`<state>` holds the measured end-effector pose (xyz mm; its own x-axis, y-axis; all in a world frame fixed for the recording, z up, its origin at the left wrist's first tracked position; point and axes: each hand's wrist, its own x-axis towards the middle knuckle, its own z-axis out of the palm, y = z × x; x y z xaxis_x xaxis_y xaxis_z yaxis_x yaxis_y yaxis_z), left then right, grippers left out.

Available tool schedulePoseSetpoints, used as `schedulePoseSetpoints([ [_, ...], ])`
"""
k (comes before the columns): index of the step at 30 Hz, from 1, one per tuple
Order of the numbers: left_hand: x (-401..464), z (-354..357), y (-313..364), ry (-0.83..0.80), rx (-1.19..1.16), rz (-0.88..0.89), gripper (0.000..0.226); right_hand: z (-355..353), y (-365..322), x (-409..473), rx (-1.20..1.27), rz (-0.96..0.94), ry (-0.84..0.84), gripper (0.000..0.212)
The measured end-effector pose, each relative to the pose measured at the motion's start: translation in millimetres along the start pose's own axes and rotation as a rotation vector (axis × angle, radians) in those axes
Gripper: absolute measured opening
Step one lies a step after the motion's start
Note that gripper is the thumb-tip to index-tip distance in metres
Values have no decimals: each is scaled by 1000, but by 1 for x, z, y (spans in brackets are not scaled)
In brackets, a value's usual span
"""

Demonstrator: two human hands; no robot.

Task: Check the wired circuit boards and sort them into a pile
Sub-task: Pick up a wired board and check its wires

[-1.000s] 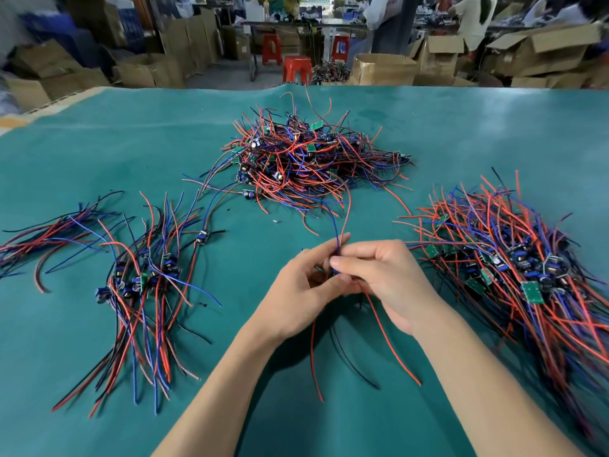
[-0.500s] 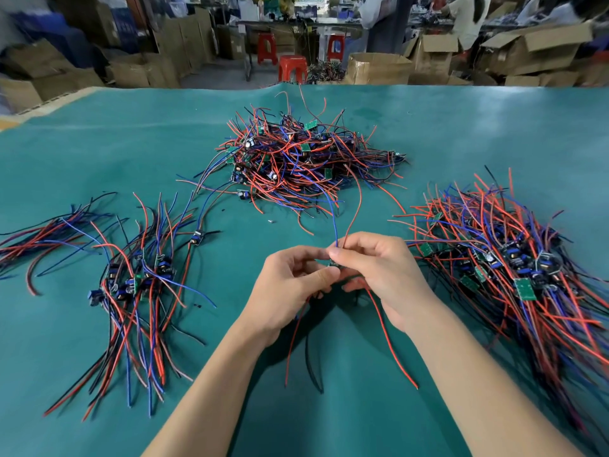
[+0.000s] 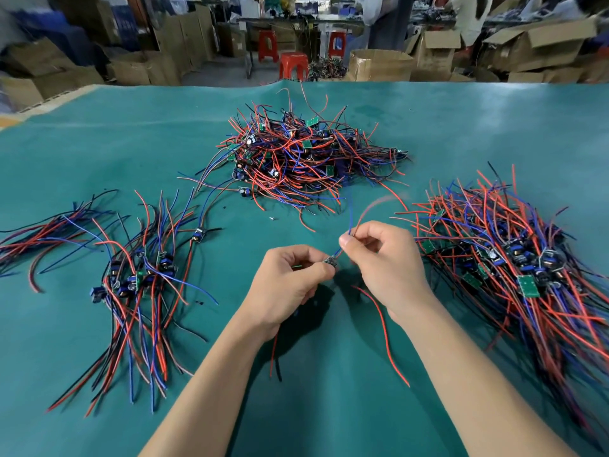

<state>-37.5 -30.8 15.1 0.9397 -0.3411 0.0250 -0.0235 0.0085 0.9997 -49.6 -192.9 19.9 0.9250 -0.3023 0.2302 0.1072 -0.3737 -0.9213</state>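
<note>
I am pinching a small wired circuit board in my left hand near the table's middle, while my right hand, now drawn apart, is tugging its blue wire taut, checking before sorting

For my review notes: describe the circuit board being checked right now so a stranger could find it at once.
On the teal table, look at the near middle, between the three heaps of wired boards. The two hands meet there: the left hand pinches one small board, and the right hand pinches its blue wire. It is the only board held off the table.
</note>
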Motion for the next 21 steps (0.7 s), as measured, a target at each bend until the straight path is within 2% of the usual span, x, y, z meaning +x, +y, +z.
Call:
schedulePoseSetpoints([
  [5,-1,3,1,-12,5,-6,7,-13,4,8,-60,25,158,19],
  [9,-3,4,1,-32,28,-10,18,-27,8,14,-99,26,310,23],
  [13,-5,5,4,-45,39,-7,11,-31,9,13,-113,-18,354,25],
  [16,-5,5,6,-52,26,-17,8,-31,7,14,122,65,326,26],
  [21,-7,5,7,-79,32,-7,5,-34,-1,16,618,385,242,34],
])
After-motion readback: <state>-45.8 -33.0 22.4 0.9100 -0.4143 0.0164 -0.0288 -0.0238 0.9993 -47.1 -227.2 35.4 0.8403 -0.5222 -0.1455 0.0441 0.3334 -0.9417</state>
